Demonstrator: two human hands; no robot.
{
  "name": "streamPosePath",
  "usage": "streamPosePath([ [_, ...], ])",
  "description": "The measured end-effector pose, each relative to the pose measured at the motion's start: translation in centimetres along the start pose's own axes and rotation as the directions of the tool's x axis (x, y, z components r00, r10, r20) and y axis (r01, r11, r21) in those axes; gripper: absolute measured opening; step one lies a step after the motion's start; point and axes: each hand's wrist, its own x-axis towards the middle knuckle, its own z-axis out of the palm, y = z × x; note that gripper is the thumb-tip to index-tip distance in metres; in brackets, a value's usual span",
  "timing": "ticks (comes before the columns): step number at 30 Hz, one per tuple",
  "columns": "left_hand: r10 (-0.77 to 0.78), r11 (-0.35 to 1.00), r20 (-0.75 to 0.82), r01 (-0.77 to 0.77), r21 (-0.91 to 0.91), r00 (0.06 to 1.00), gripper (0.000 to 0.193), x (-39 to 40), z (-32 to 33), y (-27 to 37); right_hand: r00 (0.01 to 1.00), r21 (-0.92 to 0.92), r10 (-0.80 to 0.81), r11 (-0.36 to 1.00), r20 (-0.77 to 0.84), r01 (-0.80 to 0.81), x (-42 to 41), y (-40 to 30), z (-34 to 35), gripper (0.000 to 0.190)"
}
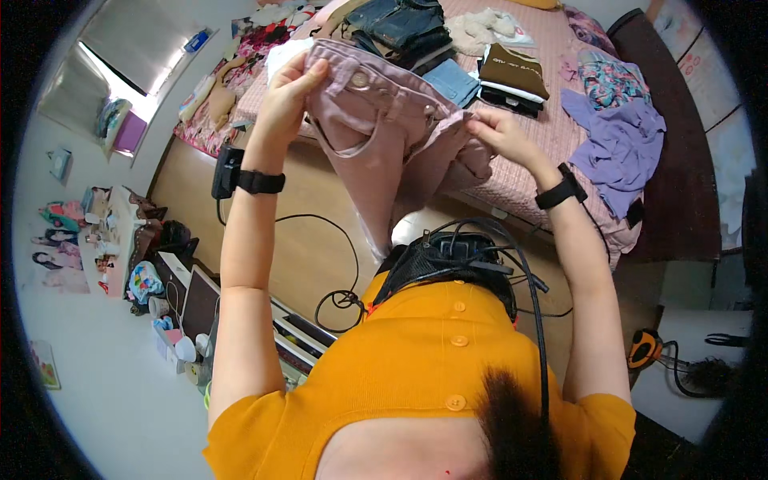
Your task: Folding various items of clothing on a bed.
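Observation:
A pair of dusty-pink trousers (375, 150) hangs in front of me, held up by its waistband. My left hand (294, 90) grips one end of the waistband, thumb over the top. At the other end, my right hand (501, 133) pinches the waistband between thumb and fingers. Buttons show near the front opening, which spreads apart. One leg drops toward the floor, and the rest of the cloth bunches beneath my right hand. Beyond the trousers, a stack of dark jeans (399, 27) lies on the bed (522, 174).
Beside the jeans are folded light-blue denim (453, 83) and a stack of folded tops (513, 75). A lavender garment (621, 141) lies crumpled at the bed's right. Black cables (339, 300) loop over the floor and around my black waist bag (444, 258).

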Motion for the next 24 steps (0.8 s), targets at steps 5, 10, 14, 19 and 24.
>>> streamPosePath([
  [5, 0.021, 0.999, -0.054, -0.019, 0.03, 0.998, 0.026, -0.4, -2.0, -0.4, 0.991, -0.218, -0.134, 0.967, 0.02, 0.135, 1.1, -2.3, -1.6, 0.025],
  [10, 0.027, 0.998, -0.055, -0.024, 0.059, 0.998, 0.027, -0.3, -2.9, -1.3, 0.993, -0.433, -0.111, 0.898, -0.047, 0.08, 2.0, -5.2, -1.5, 0.022],
  [14, 0.025, 0.998, -0.054, -0.022, 0.06, 0.998, 0.027, -0.3, -2.8, -2.0, 0.975, -0.46, -0.217, 0.871, -0.042, 0.174, 2.3, -6.3, -1.3, 0.021],
  [19, -0.029, 0.993, -0.053, 0.035, 0.11, 0.998, 0.023, -0.6, -2.4, -2.3, 0.994, -0.432, -0.106, 0.897, -0.007, 0.093, 2.0, -7.1, -1.7, 0.021],
  [24, -0.024, 0.915, -0.08, 0.054, 0.4, 0.997, 0.034, -0.6, -2.3, -2.4, 0.996, -0.412, -0.084, 0.907, 0.016, 0.083, 1.9, -6.7, -2.3, 0.026],
])
